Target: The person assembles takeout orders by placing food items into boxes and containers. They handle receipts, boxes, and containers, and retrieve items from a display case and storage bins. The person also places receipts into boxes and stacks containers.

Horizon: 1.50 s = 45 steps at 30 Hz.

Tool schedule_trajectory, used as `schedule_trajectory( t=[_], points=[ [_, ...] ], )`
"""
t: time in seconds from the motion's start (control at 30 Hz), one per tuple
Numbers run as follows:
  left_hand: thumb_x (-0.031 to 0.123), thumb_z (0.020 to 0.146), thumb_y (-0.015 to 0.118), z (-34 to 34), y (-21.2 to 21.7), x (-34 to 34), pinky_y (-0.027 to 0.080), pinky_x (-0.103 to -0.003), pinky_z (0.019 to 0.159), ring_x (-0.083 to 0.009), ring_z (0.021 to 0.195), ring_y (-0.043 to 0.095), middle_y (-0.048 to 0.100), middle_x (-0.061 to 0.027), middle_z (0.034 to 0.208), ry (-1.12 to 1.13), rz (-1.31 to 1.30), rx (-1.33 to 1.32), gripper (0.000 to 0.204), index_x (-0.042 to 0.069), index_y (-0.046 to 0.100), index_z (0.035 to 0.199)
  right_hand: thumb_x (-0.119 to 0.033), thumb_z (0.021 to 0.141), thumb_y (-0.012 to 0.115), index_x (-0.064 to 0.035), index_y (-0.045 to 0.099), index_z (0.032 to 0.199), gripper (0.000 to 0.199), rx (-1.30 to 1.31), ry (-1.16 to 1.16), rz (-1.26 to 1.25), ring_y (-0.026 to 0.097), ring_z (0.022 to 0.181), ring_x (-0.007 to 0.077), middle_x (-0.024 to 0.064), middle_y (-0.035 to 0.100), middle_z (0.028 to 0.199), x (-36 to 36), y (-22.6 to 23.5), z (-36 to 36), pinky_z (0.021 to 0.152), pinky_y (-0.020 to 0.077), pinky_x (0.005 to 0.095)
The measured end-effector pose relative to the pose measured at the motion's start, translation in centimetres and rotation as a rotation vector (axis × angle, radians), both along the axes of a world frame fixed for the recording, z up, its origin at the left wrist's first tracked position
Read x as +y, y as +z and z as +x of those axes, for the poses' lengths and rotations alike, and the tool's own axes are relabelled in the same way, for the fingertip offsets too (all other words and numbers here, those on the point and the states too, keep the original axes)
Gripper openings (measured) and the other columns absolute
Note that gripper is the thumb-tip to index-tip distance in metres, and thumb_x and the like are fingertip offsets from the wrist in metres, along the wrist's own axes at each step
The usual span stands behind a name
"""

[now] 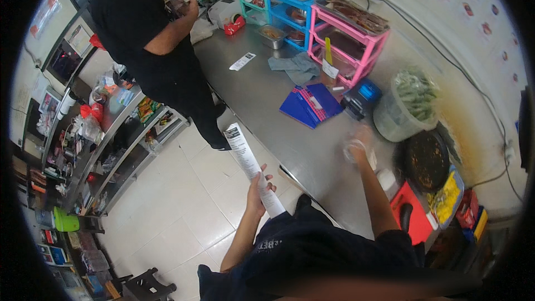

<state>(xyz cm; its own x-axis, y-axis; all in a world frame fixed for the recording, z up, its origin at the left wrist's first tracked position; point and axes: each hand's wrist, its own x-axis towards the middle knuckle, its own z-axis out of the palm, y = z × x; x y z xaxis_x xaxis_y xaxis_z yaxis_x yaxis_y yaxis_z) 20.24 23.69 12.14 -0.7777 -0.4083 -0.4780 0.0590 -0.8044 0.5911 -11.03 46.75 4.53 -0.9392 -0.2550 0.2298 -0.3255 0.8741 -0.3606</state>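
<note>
My left hand [258,194] is closed round a long white printed paper slip [244,153], held up over the floor in front of the counter. Over the steel counter [306,161], my right hand [361,146] appears to wear a thin clear plastic glove. Its fingers are smeared, so their pose is unclear. Close to that hand stand a blue-and-black device [362,98] and a translucent bucket [393,120] holding bagged green vegetables. Two blue-and-pink booklets [311,105] lie just beyond, beside a grey cloth [295,68].
Toward the wall are a pink rack [365,50] and a blue rack [295,8]. Nearer me sit a dark round pan [423,161], a red board [404,206] and a tray of yellow pieces [446,198]. A co-worker [150,39] stands at far left, holding a package.
</note>
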Motion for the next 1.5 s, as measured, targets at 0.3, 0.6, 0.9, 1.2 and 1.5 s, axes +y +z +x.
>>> schedule_trajectory(
  t=[0.3, 0.6, 0.9, 1.2, 1.5],
  points=[
    [0.036, 0.084, 0.069, -10.7, -1.6, -1.0, 0.043, -0.026, 0.064, -0.0083, 0.071, 0.049, 0.053, -0.0035, 0.096, -0.033, -0.434, -0.257, 0.059, 0.0, 0.05, 0.126, -0.023, 0.082, 0.065, 0.0004, 0.041, 0.136, 0.063, -0.205, 0.113, 0.223, 0.053, 0.117, 0.0363, 0.0215, 0.057, 0.121, -15.7, -0.9, -10.1, 0.096, 0.0464, 0.0421],
    [0.023, 0.081, 0.075, -21.4, -1.5, -0.9, 0.047, -0.026, 0.06, -0.0124, 0.068, 0.061, 0.067, -0.0061, 0.086, -0.488, -0.51, -0.023, 0.05, 0.0, 0.054, 0.12, -0.008, 0.087, 0.059, -0.0035, 0.036, 0.139, 0.057, -0.662, -0.04, -0.53, 0.055, 0.116, 0.0344, 0.0183, 0.059, 0.119, -5.0, 9.1, 5.6, 0.093, 0.0472, 0.041],
    [0.014, 0.079, 0.075, -22.6, 2.4, 2.1, 0.042, -0.036, 0.097, -0.0207, 0.112, 0.054, 0.054, -0.0131, 0.126, -0.903, -0.362, 0.175, 0.067, -0.003, 0.041, 0.134, -0.018, 0.088, 0.06, -0.014, 0.035, 0.142, 0.059, -0.01, -0.584, -0.328, 0.056, 0.113, 0.033, 0.0186, 0.054, 0.126, 0.8, 9.3, 11.3, 0.09, 0.0476, 0.0403],
    [0.005, 0.07, 0.075, -23.3, 7.2, 4.4, 0.051, -0.039, 0.075, -0.0263, 0.085, 0.068, 0.071, -0.0131, 0.098, -1.215, -1.936, 0.261, 0.034, 0.003, 0.068, 0.103, -0.012, 0.086, 0.051, -0.0192, 0.041, 0.139, 0.055, -0.422, -0.346, -0.016, 0.065, 0.089, 0.0382, 0.0198, 0.063, 0.108, 5.9, 7.9, 14.3, 0.075, 0.0529, 0.0479],
    [0.027, 0.069, 0.079, -20.4, 4.2, 9.6, 0.051, -0.041, 0.072, -0.0342, 0.077, 0.067, 0.067, -0.0184, 0.079, -0.771, -1.608, 0.052, 0.091, 0.002, 0.031, 0.143, -0.015, 0.091, 0.045, -0.0114, 0.054, 0.128, 0.039, -0.339, -0.628, -0.443, 0.066, 0.084, 0.037, 0.0197, 0.067, 0.097, 9.6, 8.4, 16.6, 0.073, 0.0521, 0.0467]
  ],
)
